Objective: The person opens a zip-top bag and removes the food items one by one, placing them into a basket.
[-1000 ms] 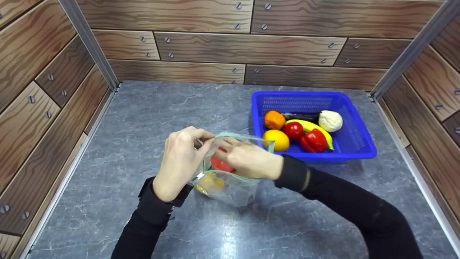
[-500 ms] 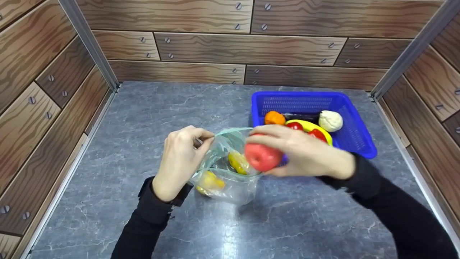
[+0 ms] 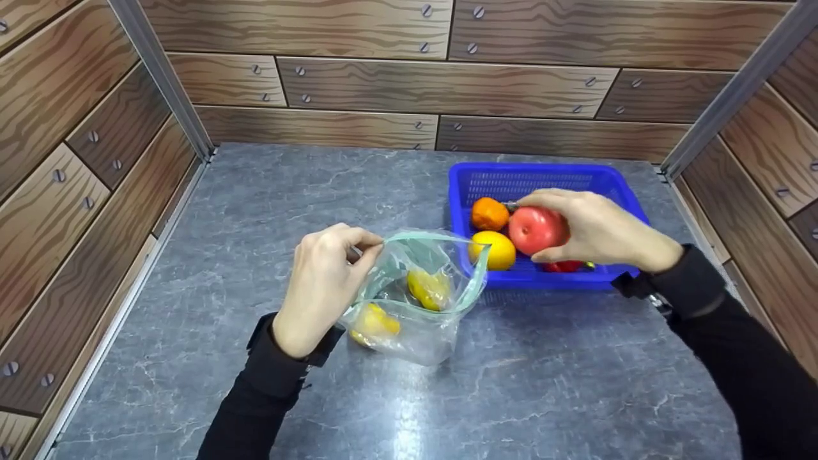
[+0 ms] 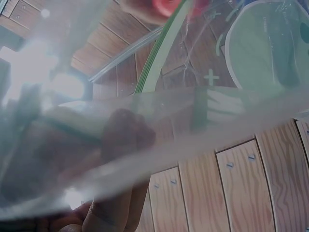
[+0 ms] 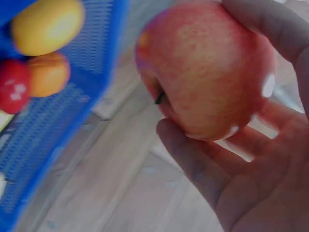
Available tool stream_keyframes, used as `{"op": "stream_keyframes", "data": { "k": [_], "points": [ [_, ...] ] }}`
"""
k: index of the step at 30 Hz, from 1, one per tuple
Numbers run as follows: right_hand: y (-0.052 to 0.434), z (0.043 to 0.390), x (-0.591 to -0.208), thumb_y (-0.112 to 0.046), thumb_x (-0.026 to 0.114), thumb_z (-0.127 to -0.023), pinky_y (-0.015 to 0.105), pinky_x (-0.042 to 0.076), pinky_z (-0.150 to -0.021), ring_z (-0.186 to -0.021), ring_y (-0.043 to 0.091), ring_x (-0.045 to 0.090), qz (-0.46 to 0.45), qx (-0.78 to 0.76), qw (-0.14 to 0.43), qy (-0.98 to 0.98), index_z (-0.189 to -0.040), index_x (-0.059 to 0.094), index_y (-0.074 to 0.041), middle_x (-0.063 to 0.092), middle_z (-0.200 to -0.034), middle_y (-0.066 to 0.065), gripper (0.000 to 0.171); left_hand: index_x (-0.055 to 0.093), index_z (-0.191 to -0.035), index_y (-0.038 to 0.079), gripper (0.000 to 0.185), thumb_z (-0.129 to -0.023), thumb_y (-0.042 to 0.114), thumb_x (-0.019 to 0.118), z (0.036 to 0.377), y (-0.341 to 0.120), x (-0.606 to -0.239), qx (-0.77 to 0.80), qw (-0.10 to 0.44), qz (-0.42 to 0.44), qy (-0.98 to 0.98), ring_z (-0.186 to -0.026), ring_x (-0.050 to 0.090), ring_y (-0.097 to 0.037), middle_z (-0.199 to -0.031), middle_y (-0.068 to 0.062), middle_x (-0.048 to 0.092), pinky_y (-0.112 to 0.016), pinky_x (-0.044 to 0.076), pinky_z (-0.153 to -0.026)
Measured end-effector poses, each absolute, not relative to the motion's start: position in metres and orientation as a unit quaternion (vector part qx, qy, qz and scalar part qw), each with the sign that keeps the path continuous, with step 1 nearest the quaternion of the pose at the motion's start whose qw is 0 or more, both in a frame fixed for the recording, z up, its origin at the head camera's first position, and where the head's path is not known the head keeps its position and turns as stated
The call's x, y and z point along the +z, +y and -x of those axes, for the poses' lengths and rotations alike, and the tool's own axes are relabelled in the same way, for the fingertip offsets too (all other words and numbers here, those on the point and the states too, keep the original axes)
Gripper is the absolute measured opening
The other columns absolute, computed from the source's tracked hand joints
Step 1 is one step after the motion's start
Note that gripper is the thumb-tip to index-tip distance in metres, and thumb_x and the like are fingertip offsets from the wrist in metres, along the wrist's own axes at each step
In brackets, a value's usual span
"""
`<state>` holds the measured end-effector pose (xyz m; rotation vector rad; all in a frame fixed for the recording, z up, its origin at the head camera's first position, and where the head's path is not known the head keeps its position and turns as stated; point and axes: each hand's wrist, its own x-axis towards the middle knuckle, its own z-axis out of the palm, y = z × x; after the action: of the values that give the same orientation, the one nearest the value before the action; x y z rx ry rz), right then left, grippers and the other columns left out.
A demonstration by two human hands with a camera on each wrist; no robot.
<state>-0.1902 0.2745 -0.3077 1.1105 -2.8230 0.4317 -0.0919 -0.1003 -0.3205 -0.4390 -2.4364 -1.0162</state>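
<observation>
Setting: grey marbled counter [image 3: 255, 211] walled by wood-grain panels.
Right hand [image 3: 601, 230]: fingers curled round a red apple [image 3: 535, 230], held above the blue basket [image 3: 543, 179].
Left hand [image 3: 319, 284]: pinches the rim of a clear bag [image 3: 415, 338] standing open on the counter.
Bag: 2 yellow pieces inside.
Basket: orange [image 3: 489, 213], lemon [image 3: 492, 249].

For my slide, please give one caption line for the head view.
Right hand holds a red apple over the blue basket; left hand pinches the clear bag open.
</observation>
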Motion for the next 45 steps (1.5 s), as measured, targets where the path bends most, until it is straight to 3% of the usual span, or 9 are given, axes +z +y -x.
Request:
{"op": "stream_keyframes", "data": {
  "k": [8, 16, 25, 36, 41, 45],
  "points": [
    [0.287, 0.233, -0.355, -0.031, 0.095, -0.075, 0.053, 0.064, -0.088, -0.104, 0.036, 0.074, -0.311, 0.108, -0.079, -0.941, -0.136, 0.066, -0.004, 0.075, -0.126, 0.018, 0.073, 0.083, -0.094, 0.008, 0.004, -0.092, 0.007, 0.079, 0.093, -0.1, -0.322, -0.365, 0.232, 0.168, -0.886, -0.071, 0.073, -0.017, -0.083, -0.005, 0.079, -0.03, 0.059, -0.064],
    [0.292, 0.247, -0.377, -0.028, 0.095, -0.075, 0.049, 0.064, -0.083, -0.097, 0.033, 0.072, -0.305, 0.097, -0.12, -0.94, -0.136, 0.065, -0.004, 0.076, -0.118, 0.018, 0.072, 0.083, -0.094, 0.008, 0.004, -0.092, 0.007, 0.08, 0.093, -0.099, -0.323, -0.364, 0.232, 0.166, -0.886, -0.071, 0.073, -0.016, -0.083, -0.005, 0.079, -0.03, 0.059, -0.064],
    [0.296, 0.248, -0.39, -0.017, 0.092, -0.074, 0.044, 0.062, -0.079, -0.087, 0.027, 0.071, -0.324, 0.088, -0.122, -0.934, -0.131, 0.067, 0.0, 0.076, -0.111, 0.017, 0.065, 0.083, -0.093, 0.008, 0.004, -0.092, 0.006, 0.08, 0.093, -0.097, -0.323, -0.367, 0.231, 0.166, -0.886, -0.07, 0.072, -0.016, -0.084, -0.005, 0.079, -0.029, 0.059, -0.064],
    [0.29, 0.245, -0.394, -0.007, 0.088, -0.081, 0.051, 0.062, -0.091, -0.093, 0.031, 0.071, -0.347, 0.087, -0.127, -0.925, -0.126, 0.071, 0.001, 0.077, -0.114, 0.018, 0.049, 0.083, -0.093, 0.008, 0.005, -0.092, 0.005, 0.079, 0.093, -0.098, -0.323, -0.371, 0.234, 0.169, -0.883, -0.071, 0.073, -0.016, -0.083, -0.005, 0.079, -0.029, 0.061, -0.065],
    [0.286, 0.242, -0.382, -0.009, 0.084, -0.088, 0.053, 0.062, -0.091, -0.097, 0.035, 0.074, -0.355, 0.116, -0.1, -0.922, -0.124, 0.072, 0.002, 0.078, -0.116, 0.018, 0.04, 0.083, -0.093, 0.008, 0.005, -0.092, 0.005, 0.08, 0.092, -0.098, -0.323, -0.373, 0.23, 0.168, -0.883, -0.072, 0.073, -0.016, -0.084, -0.005, 0.079, -0.029, 0.06, -0.065],
    [0.274, 0.232, -0.356, -0.013, 0.082, -0.092, 0.055, 0.062, -0.093, -0.106, 0.037, 0.075, -0.35, 0.145, -0.045, -0.924, -0.127, 0.072, 0.001, 0.077, -0.121, 0.019, 0.039, 0.083, -0.093, 0.008, 0.004, -0.092, 0.006, 0.08, 0.092, -0.098, -0.322, -0.373, 0.23, 0.168, -0.883, -0.072, 0.073, -0.016, -0.084, -0.005, 0.079, -0.029, 0.06, -0.065]
  ]
}}
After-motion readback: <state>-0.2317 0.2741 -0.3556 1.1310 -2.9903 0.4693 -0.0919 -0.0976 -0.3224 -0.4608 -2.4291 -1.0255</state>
